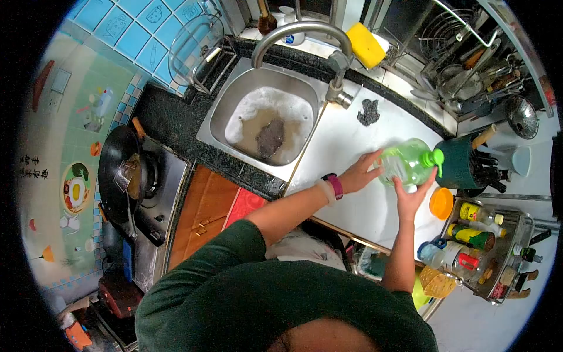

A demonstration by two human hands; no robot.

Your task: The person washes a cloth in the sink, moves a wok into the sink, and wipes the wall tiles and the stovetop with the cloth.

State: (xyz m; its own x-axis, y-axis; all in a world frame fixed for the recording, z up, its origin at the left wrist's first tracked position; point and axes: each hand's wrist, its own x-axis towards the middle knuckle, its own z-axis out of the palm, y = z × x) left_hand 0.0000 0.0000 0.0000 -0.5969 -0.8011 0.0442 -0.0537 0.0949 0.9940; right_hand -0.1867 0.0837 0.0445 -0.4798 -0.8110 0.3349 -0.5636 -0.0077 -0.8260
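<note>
A clear green bottle with a bright green pump top [407,161] lies tilted over the white counter [340,149], its top toward the right. My left hand [359,172] is at the bottle's left end, fingers round its base. On the near side, my right hand [412,193] holds the bottle close to its green top. Left of the hands, the steel sink [220,120] holds murky water with white foam and a dark cloth [270,138]. A curved faucet [299,28] reaches over the sink. An orange lid [441,203] lies beside my right hand.
A dark scrap [369,112] lies behind the bottle. At the right stand a green knife holder [456,163] and a rack of bottles [513,234]. A yellow sponge [365,45] rests on the back ledge. A wok [114,161] sits on the stove at the left.
</note>
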